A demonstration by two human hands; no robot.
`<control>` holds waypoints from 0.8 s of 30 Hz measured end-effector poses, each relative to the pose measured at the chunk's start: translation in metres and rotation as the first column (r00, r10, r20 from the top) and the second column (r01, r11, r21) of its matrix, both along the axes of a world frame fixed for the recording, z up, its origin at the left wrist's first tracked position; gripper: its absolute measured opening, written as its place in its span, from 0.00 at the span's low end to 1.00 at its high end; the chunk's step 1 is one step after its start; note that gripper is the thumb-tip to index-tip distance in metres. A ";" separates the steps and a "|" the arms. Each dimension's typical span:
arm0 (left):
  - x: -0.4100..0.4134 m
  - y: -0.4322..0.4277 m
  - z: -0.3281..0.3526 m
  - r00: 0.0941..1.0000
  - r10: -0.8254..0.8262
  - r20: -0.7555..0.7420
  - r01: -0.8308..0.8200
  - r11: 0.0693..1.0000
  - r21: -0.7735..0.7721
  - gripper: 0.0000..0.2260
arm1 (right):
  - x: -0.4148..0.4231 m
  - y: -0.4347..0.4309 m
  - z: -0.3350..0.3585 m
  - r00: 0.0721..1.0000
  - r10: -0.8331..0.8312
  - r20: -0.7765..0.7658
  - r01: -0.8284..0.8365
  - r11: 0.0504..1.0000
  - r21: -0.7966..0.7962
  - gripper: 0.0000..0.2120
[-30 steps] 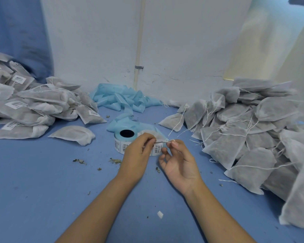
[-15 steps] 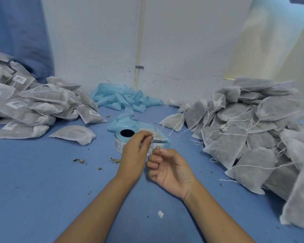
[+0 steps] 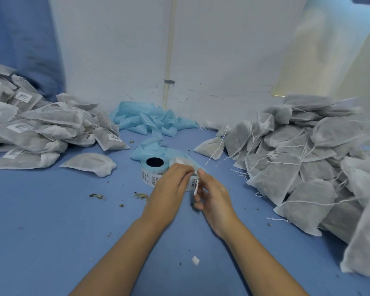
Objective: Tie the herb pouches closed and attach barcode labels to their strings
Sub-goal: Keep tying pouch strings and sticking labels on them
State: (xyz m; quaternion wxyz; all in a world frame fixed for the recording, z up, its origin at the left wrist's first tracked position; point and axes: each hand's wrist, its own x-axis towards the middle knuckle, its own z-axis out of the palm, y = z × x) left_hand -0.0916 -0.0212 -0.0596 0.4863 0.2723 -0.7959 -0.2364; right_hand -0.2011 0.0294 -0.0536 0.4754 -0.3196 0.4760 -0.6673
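I see both hands meeting just in front of the label roll (image 3: 153, 170) on the blue tabletop (image 3: 51, 221). My left hand (image 3: 169, 189) has its grip closed, fingertips pinching the top of a barcode label (image 3: 193, 182). My right hand (image 3: 214, 195) pinches the same label from the other side with thumb and forefinger, the remaining fingers loosely curled. A thin white string (image 3: 197, 186) hangs along the label's edge. The untied herb pouches (image 3: 297, 163) are heaped to the right; the labelled pouches (image 3: 30, 133) lie piled to the left. Blue backing tape (image 3: 150, 122) trails behind the roll.
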 end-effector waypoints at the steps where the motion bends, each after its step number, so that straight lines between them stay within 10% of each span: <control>1: 0.000 0.000 0.001 1.000 0.005 -0.025 -0.005 1.000 0.015 0.07 | 0.000 0.000 -0.002 0.999 -0.016 -0.048 0.014 1.000 -0.026 0.11; 13: 0.000 -0.003 0.002 0.987 0.072 -0.146 -0.058 0.994 0.096 0.08 | 0.000 0.003 -0.005 0.983 0.092 -0.161 -0.106 0.991 -0.086 0.14; 24: 0.002 -0.007 0.000 0.962 0.163 -0.220 -0.129 0.979 0.159 0.07 | 0.000 0.002 -0.006 0.974 -0.188 -0.127 0.161 0.967 -0.196 0.09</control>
